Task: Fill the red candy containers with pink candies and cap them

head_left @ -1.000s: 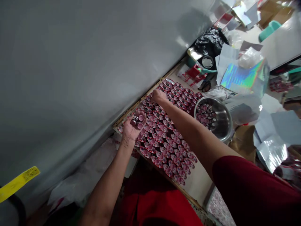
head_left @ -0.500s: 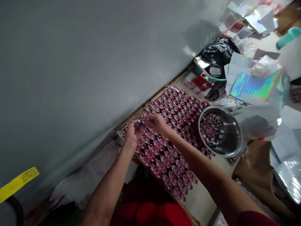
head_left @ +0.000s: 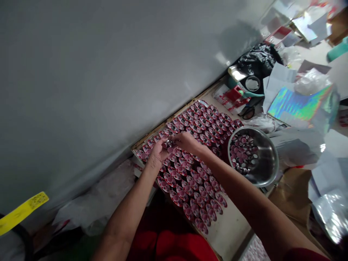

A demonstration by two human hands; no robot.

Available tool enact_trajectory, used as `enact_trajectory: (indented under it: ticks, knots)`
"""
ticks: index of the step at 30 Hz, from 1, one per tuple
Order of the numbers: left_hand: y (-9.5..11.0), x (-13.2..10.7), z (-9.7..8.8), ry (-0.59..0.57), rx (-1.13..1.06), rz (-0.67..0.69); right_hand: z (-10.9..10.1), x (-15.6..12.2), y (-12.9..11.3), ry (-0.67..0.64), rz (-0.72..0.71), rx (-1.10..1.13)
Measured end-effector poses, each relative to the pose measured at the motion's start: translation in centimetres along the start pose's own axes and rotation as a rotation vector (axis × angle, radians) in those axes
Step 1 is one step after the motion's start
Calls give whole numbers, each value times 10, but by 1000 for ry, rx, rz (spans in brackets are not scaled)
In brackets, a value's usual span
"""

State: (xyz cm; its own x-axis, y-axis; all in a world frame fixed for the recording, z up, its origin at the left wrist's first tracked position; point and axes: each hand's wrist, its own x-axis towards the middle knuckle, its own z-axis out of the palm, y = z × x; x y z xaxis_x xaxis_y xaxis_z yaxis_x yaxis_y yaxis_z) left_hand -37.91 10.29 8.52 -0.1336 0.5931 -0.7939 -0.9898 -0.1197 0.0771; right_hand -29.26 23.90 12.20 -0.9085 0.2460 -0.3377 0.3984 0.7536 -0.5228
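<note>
My left hand [head_left: 158, 151] is closed around several small round discs [head_left: 164, 145] with pink faces and shiny metal rims, held low over the table. The fingers of my right hand [head_left: 187, 142] are pressed together right at these discs; what they pinch is too small to make out. Beneath both hands, rows of red-and-pink oval pieces [head_left: 187, 188] cover the table. Many nearer ovals bear a pink disc in the middle, while several farther ones show a dark centre. To the right, a steel bowl [head_left: 269, 163] contains many loose discs of the same kind.
A grey wall [head_left: 95, 72] runs along the table's far left edge. Beyond the ovals lie scissors [head_left: 248, 113], a roll of tape [head_left: 252, 83], a black plastic bag [head_left: 258, 58] and a shiny rainbow-coloured sheet [head_left: 296, 105]. Brown cardboard [head_left: 292, 192] sits right of the bowl.
Both hands have shifted slightly right along the rows, staying together with the discs between them. The camera view has moved a little; the bowl appears slightly farther left.
</note>
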Motion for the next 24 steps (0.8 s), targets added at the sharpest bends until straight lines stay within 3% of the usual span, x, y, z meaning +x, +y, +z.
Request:
enact_trajectory:
  ticks: [4, 9, 18, 21, 24]
  knots:
    - [11, 5, 4, -10, -36, -12, -7, 12, -4, 79, 77, -58]
    - [27, 0, 2, -34, -86, 48, -17, 47, 4, 133, 234, -119]
    - [34, 6, -19, -194, -118, 177, -24, 109, 5, 18, 458, -258]
    - [31, 5, -24, -234, -139, 244, -29, 106, 4, 14, 462, -277]
    - [30, -4, -25, -207, -156, 311, -23, 78, -12, 66, 418, -293]
